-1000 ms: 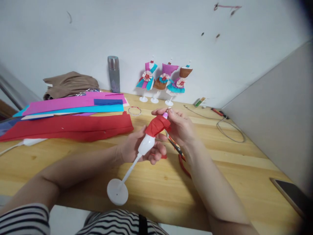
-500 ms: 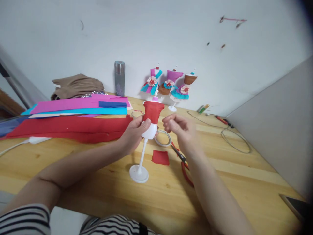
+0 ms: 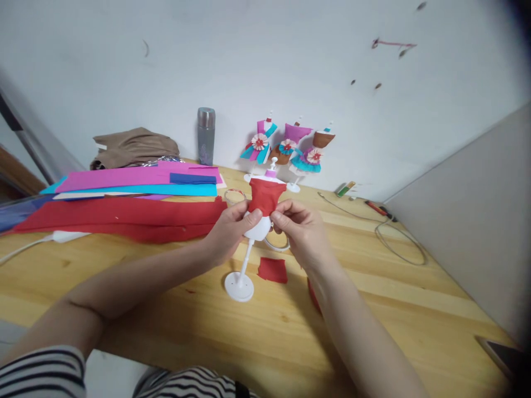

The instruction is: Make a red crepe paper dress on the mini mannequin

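A small white mannequin stand [image 3: 239, 285] stands upright on the wooden table [image 3: 174, 309], its torso wrapped in red crepe paper [image 3: 264, 195]. My left hand [image 3: 229, 228] grips the torso from the left side. My right hand [image 3: 301, 231] pinches the lower edge of the red paper from the right. A small red paper scrap [image 3: 272, 270] lies on the table just below my hands. A roll of clear tape [image 3: 277, 244] sits partly hidden behind my right hand.
Sheets of red [image 3: 116, 216], cyan and magenta paper [image 3: 124, 178] lie at the left. Three dressed mannequins [image 3: 286, 148], a grey flask [image 3: 206, 136] and a brown cloth [image 3: 135, 146] stand by the wall. A cable [image 3: 398, 243] and a phone [image 3: 504, 356] lie at the right.
The mannequin went from tilted in my hands to upright on its base. My right hand let go, then returned to pinch the red paper at the waist.
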The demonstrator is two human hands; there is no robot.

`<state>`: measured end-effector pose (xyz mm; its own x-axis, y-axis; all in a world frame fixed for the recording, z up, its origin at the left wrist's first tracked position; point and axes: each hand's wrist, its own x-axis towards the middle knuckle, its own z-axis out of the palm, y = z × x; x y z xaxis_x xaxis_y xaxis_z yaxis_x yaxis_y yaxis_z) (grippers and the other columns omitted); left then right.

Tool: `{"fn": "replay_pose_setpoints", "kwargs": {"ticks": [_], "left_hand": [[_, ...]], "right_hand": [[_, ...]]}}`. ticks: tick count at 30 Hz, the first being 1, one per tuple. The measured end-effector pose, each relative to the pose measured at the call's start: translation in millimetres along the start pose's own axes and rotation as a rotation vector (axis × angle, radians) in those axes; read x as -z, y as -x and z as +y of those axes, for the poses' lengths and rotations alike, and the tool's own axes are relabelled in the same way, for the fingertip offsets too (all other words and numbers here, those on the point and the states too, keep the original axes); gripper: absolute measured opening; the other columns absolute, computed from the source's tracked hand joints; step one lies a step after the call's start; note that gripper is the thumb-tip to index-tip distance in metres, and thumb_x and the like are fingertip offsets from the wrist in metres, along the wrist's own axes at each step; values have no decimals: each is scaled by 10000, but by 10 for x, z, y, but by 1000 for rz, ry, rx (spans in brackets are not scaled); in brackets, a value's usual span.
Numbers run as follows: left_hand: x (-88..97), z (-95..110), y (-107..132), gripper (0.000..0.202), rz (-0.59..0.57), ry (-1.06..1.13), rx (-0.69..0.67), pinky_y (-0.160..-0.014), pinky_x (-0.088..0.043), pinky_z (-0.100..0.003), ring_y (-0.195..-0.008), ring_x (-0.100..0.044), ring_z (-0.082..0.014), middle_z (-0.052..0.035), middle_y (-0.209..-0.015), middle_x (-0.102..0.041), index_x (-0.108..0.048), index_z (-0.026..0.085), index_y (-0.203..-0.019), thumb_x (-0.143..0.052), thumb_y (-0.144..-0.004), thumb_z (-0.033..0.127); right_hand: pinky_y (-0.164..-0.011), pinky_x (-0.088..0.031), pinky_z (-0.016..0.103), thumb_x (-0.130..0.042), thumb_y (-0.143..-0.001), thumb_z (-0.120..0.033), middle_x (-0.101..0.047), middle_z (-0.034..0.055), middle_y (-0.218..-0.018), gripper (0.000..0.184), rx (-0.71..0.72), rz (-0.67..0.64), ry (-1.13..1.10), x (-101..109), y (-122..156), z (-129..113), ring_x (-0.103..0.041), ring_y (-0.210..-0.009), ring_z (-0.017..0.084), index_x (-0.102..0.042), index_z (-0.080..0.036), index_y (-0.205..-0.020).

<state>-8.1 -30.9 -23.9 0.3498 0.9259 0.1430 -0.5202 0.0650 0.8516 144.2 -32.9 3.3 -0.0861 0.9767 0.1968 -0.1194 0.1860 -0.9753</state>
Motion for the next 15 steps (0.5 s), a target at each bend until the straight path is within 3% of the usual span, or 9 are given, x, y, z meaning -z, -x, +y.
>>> {"fn": "replay_pose_setpoints", "kwargs": {"ticks": [4, 10, 15], "left_hand": [[-8, 24, 7, 472, -14, 1, -4, -719, -472, -287, -770, -652, -173, -74, -852, -707, -675, 117, -986, -820, -722, 480], [-8, 29, 2, 456, -21, -29, 8, -701, -482, -288, -720, -671, -178, -68, -771, -709, -681, 121, -940, -802, -733, 509], [-24, 33, 18, 505, -32, -63, 13, -663, -481, -276, -717, -684, -191, -93, -788, -720, -687, 107, -949, -795, -729, 548]], "right_hand": [[-497, -380, 254, -846, -560, -307, -600, -34, -492, 222, -86, 7, -51, 15, -26, 7, -525, -468, 106, -652, -209, -602], [-519, -411, 277, -847, -571, -305, -625, -29, -506, 196, -89, -31, -43, 51, -43, -6, -544, -477, 118, -678, -214, -607], [-482, -424, 256, -876, -540, -327, -594, -37, -488, 267, -205, -87, -161, 71, -54, 22, -520, -453, 106, -647, -199, -593]]}}
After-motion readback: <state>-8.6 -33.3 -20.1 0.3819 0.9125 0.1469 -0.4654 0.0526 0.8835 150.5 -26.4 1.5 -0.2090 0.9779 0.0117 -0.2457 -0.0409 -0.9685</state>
